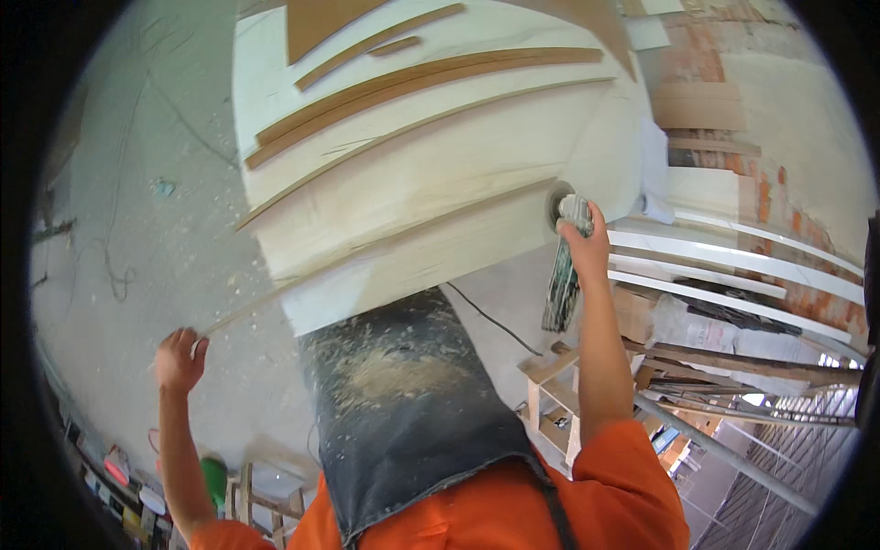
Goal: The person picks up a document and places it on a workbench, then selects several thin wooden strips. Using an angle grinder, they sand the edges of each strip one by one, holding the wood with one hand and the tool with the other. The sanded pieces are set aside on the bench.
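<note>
My right hand (589, 240) is wrapped round the head end of a dusty angle grinder (561, 286), whose body hangs down toward me. Its round disc (554, 205) lies at the right end of a long, thin wooden strip (412, 228). This strip runs slantwise over the pale, dust-covered board (403, 183) and sticks out past its left edge. There my left hand (181, 360) is closed on the strip's end, off the board. Whether the disc touches the wood I cannot tell.
More wooden strips (426, 84) lie across the far part of the board. A dark dusty apron (394, 367) hangs against its near edge. White trim lengths (733, 257) and timber are stacked at the right, by a wooden stand (555, 385). A cable (495, 319) trails below the board.
</note>
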The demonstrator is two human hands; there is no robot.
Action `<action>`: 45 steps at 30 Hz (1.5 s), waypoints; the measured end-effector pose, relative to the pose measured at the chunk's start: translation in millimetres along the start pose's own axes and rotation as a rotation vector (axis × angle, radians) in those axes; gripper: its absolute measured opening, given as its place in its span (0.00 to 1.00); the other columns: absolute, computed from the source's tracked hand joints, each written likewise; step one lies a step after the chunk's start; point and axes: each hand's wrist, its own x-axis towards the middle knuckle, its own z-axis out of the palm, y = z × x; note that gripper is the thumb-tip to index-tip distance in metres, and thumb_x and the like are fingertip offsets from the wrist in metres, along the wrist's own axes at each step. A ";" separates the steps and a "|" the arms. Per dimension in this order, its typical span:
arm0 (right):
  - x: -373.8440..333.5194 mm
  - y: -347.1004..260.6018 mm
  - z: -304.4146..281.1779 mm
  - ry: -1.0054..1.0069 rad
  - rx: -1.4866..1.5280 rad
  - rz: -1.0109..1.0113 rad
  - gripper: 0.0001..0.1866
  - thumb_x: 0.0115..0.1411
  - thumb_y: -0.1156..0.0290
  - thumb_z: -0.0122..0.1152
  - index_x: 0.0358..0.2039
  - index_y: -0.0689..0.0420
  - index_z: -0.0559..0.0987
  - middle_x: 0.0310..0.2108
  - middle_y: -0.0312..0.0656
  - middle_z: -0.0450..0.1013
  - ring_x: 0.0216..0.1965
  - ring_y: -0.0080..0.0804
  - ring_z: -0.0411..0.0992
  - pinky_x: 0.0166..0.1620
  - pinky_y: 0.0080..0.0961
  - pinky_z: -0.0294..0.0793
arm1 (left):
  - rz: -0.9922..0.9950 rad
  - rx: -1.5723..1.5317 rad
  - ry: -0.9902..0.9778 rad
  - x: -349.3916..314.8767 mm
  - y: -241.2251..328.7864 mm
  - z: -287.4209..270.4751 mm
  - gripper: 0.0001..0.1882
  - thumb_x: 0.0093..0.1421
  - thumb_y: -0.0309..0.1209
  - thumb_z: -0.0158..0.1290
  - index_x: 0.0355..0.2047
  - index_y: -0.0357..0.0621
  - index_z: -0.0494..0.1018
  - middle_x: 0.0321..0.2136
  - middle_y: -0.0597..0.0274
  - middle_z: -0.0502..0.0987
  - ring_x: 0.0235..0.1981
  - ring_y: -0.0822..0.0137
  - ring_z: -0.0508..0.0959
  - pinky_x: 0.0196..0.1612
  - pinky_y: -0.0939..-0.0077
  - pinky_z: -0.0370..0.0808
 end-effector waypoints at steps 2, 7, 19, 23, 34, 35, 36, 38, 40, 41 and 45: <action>-56.6 -24.5 16.6 -0.108 -0.104 -0.210 0.45 0.50 0.66 0.74 0.69 0.54 0.68 0.60 0.55 0.72 0.58 0.50 0.74 0.58 0.39 0.74 | 0.004 0.016 0.016 4.8 8.0 0.3 0.11 0.61 0.33 0.62 0.29 0.42 0.72 0.27 0.51 0.76 0.32 0.44 0.78 0.34 0.49 0.75; -169.2 -114.2 90.5 -0.585 -0.272 -0.439 0.46 0.49 0.64 0.76 0.70 0.43 0.68 0.54 0.53 0.71 0.52 0.54 0.76 0.54 0.41 0.78 | 0.103 0.044 0.065 22.3 29.4 2.1 0.14 0.62 0.37 0.62 0.26 0.45 0.72 0.24 0.57 0.76 0.28 0.50 0.79 0.31 0.55 0.77; -219.5 -167.5 149.1 -0.830 -0.386 -0.604 0.45 0.52 0.64 0.72 0.71 0.38 0.65 0.53 0.56 0.67 0.43 0.60 0.78 0.45 0.47 0.81 | 0.103 0.058 0.068 25.1 39.5 4.0 0.16 0.61 0.38 0.62 0.25 0.45 0.70 0.23 0.59 0.75 0.27 0.51 0.79 0.29 0.55 0.76; -167.2 -121.4 108.1 -0.562 -0.380 -0.433 0.45 0.52 0.63 0.71 0.71 0.39 0.65 0.54 0.56 0.69 0.49 0.59 0.77 0.50 0.47 0.79 | 0.114 0.053 0.090 24.3 33.3 10.4 0.15 0.61 0.37 0.63 0.25 0.46 0.70 0.23 0.58 0.75 0.28 0.51 0.78 0.30 0.55 0.76; 36.9 29.3 2.5 0.052 -0.407 -0.119 0.47 0.52 0.53 0.70 0.72 0.44 0.64 0.53 0.60 0.70 0.51 0.58 0.75 0.53 0.46 0.76 | 0.170 0.064 0.058 29.5 11.6 21.7 0.12 0.60 0.32 0.62 0.27 0.44 0.69 0.23 0.54 0.73 0.26 0.47 0.76 0.28 0.52 0.73; 49.2 39.3 -2.5 0.098 -0.384 -0.134 0.48 0.51 0.52 0.71 0.72 0.46 0.64 0.51 0.62 0.72 0.52 0.58 0.75 0.54 0.46 0.76 | 0.168 0.056 0.053 29.0 10.3 22.2 0.12 0.60 0.32 0.62 0.27 0.44 0.69 0.23 0.54 0.73 0.26 0.47 0.76 0.28 0.52 0.73; 63.2 47.9 -8.8 0.125 -0.366 -0.103 0.47 0.50 0.52 0.71 0.71 0.47 0.65 0.51 0.63 0.73 0.52 0.58 0.75 0.53 0.46 0.76 | 0.170 0.061 0.056 29.5 8.2 23.9 0.12 0.60 0.32 0.62 0.27 0.44 0.69 0.23 0.54 0.73 0.26 0.47 0.76 0.29 0.52 0.73; 77.1 44.5 -12.2 0.161 -0.324 -0.048 0.47 0.50 0.52 0.71 0.70 0.48 0.67 0.51 0.64 0.74 0.53 0.57 0.75 0.53 0.46 0.76 | 0.156 0.079 0.055 24.7 5.9 22.4 0.12 0.60 0.32 0.61 0.27 0.44 0.69 0.24 0.54 0.74 0.27 0.47 0.76 0.29 0.51 0.73; 80.5 61.7 -22.6 0.155 -0.169 0.073 0.47 0.47 0.53 0.73 0.68 0.54 0.69 0.56 0.61 0.74 0.58 0.55 0.73 0.58 0.42 0.73 | 0.138 0.075 0.033 26.4 5.7 24.4 0.11 0.60 0.32 0.62 0.28 0.44 0.70 0.25 0.54 0.75 0.28 0.47 0.77 0.30 0.52 0.74; 85.2 94.1 -25.7 0.203 -0.106 0.092 0.47 0.47 0.54 0.74 0.67 0.56 0.70 0.58 0.59 0.74 0.59 0.54 0.72 0.59 0.41 0.72 | 0.134 0.077 0.025 29.7 5.8 21.6 0.11 0.59 0.32 0.62 0.28 0.44 0.71 0.26 0.54 0.75 0.29 0.47 0.77 0.31 0.52 0.74; 47.7 108.9 -22.7 0.309 0.327 0.246 0.44 0.49 0.63 0.75 0.67 0.60 0.69 0.60 0.48 0.72 0.59 0.41 0.71 0.60 0.34 0.70 | 0.116 0.064 0.087 19.7 22.9 12.7 0.09 0.58 0.32 0.63 0.31 0.45 0.73 0.28 0.54 0.77 0.32 0.48 0.78 0.33 0.51 0.75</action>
